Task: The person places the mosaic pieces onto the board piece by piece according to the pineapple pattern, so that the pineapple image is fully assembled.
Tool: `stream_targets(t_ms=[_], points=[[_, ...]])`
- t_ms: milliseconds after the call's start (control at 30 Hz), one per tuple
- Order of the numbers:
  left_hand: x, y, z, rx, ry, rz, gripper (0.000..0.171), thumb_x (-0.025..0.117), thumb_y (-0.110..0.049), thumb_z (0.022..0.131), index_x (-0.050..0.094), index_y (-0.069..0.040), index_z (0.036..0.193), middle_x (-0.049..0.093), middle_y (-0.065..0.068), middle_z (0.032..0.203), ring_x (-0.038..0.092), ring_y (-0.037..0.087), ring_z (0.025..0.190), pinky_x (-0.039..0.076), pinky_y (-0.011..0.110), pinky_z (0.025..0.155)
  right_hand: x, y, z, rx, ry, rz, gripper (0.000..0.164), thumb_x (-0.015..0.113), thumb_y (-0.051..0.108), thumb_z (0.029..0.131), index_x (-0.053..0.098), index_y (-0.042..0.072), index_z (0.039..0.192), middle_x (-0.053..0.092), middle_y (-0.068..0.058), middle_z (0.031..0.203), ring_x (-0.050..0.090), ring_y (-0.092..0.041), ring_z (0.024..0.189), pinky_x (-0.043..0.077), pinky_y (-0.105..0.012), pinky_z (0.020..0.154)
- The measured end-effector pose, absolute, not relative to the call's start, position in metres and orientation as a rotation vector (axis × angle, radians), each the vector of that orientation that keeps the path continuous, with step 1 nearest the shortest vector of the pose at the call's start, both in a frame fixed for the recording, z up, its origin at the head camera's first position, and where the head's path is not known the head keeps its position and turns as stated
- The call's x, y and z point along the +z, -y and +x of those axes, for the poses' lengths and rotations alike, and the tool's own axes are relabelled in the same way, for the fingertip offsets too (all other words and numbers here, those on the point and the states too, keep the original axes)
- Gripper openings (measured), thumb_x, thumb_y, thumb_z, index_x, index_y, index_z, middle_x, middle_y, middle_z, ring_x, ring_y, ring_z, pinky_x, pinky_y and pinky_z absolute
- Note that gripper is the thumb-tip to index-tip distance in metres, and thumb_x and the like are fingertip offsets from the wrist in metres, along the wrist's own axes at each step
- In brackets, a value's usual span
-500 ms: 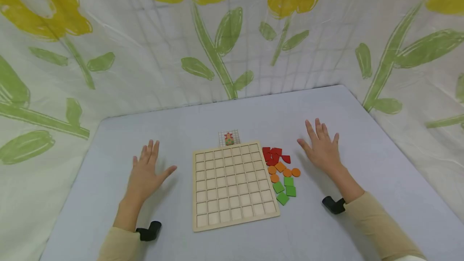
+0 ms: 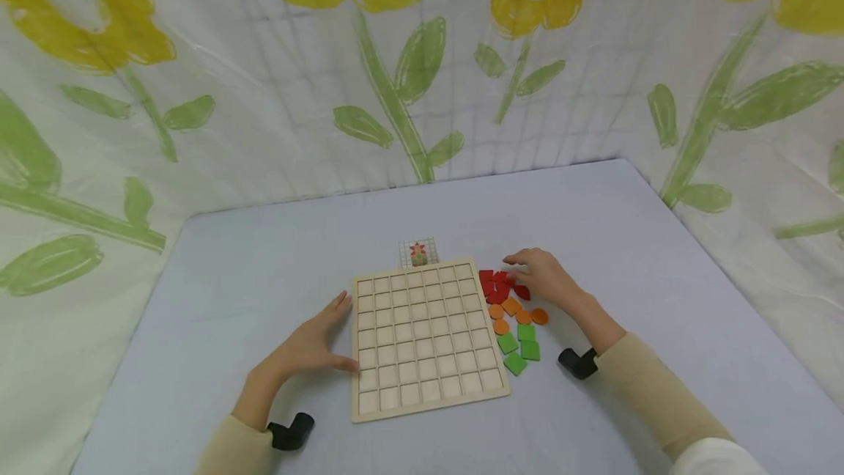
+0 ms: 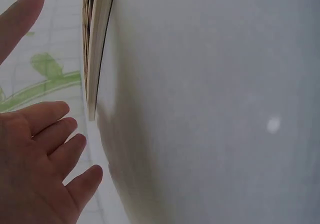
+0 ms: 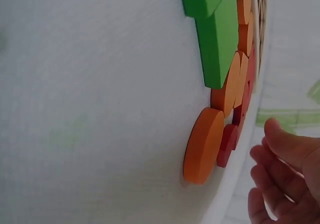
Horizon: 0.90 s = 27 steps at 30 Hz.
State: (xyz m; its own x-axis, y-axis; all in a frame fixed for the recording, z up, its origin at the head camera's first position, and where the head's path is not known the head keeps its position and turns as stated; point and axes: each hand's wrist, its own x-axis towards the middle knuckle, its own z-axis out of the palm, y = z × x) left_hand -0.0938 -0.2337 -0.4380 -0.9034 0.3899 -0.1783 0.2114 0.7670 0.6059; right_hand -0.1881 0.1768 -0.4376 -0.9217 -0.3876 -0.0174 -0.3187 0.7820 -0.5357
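Loosely curled right hand (image 2: pixel 544 277) near red pieces (image 2: pixel 502 291)

Red pieces (image 2: pixel 502 292) partly hidden by right grip (image 2: pixel 543 277), tiny gridded picture (image 2: pixel 418 253) indistinct

Your work surface (image 2: pixel 297 248) is flat and pale grey, and it carries a square wooden board (image 2: pixel 425 347) divided into a grid of shallow cells, with a small gridded card (image 2: pixel 418 253) bearing a flower picture at the board's far edge. Along the board's right side you will find loose flat pieces grouped by color: red pieces (image 2: pixel 501 292) farthest from you, four orange discs (image 2: pixel 539 316) and one orange square (image 2: pixel 511 306) in the middle, and four green squares (image 2: pixel 530 350) nearest you.
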Motion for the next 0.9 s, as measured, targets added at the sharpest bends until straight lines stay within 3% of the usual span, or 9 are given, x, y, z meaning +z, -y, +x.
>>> stream_targets(t_ms=[467, 700, 900], points=[[-0.442, 0.230, -0.086, 0.874, -2.589, 0.571, 0.130, 0.093, -0.036, 0.052, 0.019, 0.014, 0.147, 0.014, 0.030, 0.155, 0.017, 0.047, 0.141, 0.008, 0.062, 0.113, -0.448, -0.169, -0.205, -0.944, -2.700, -0.664, 0.022, 0.071, 0.006, 0.087, 0.071, -0.005, 0.106, 0.069, -0.016, 0.102, 0.064, -0.030, 0.093, 0.054, -0.043, 0.084], [-0.444, 0.228, -0.086, 0.837, -2.595, 0.588, 0.134, 0.094, -0.033, 0.049, 0.018, 0.014, 0.147, 0.012, 0.030, 0.155, 0.015, 0.047, 0.142, 0.007, 0.064, 0.112, -0.451, -0.171, -0.215, -0.955, -2.685, -0.651, 0.017, 0.068, 0.004, 0.089, 0.071, -0.004, 0.104, 0.068, -0.016, 0.101, 0.063, -0.030, 0.093, 0.053, -0.044, 0.086], [-0.446, 0.228, -0.086, 0.825, -2.596, 0.569, 0.134, 0.095, -0.032, 0.048, 0.018, 0.014, 0.148, 0.012, 0.030, 0.155, 0.015, 0.046, 0.142, 0.007, 0.064, 0.112, -0.449, -0.170, -0.215, -0.945, -2.680, -0.640, 0.022, 0.069, 0.004, 0.088, 0.069, -0.005, 0.108, 0.067, -0.016, 0.104, 0.063, -0.030, 0.094, 0.054, -0.044, 0.085]])
